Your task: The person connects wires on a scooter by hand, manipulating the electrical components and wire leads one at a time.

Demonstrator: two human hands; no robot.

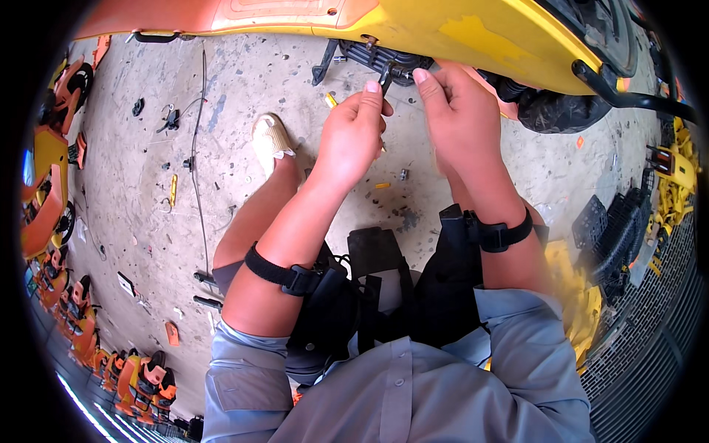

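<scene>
Left hand grips a dark tool under a yellow panel

The left hand (356,133) is at work just below the lower edge of the yellow panel (480,37), where a black ribbed part (354,53) sits close behind. Toward the panel's right end, a black curved bar (635,101) and a black bulky cover (565,112) crowd the space. On the concrete floor (236,81), a thin cable (196,133) runs down the left side; a small metal cylinder (404,175) and a yellow strip (382,185) lie below the hands.

The left hand is closed round the dark tool (385,74), thumb along its shaft. The right hand (464,111) is curled at the tool's other end, thumb beside it; its fingers are largely hidden, so I cannot tell whether it pinches.
</scene>
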